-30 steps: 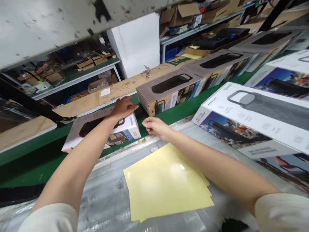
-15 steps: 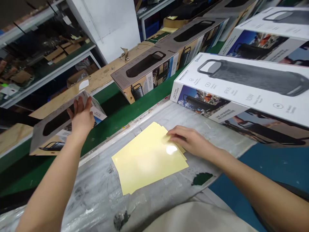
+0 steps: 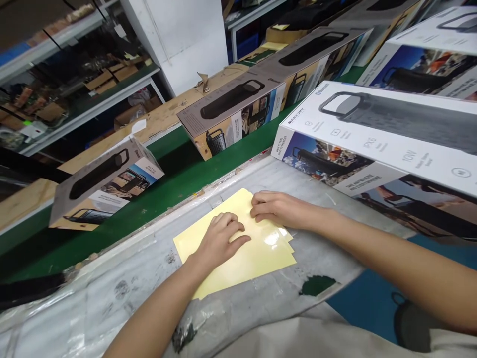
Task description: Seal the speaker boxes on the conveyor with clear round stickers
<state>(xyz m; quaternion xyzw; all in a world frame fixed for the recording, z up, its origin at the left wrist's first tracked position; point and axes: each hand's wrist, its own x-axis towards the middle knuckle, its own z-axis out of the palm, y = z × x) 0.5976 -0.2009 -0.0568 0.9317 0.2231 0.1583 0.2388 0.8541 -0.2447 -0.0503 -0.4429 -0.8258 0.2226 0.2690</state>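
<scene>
Here, the left hand (image 3: 219, 241) lies palm-down, fingers lightly curled, on a stack of pale yellow sheets (image 3: 257, 266); the right hand (image 3: 281, 210) rests its half-open fingers across the stack's far edge. Neither visibly grips. The stack lies directly under both hands, its long axis running roughly left to right along the plastic-covered desk (image 3: 122, 271). The right forearm reaches in from the right, the left from the near edge. Beyond, speaker boxes (image 3: 387, 129) stand on a green belt (image 3: 164, 169).
</scene>
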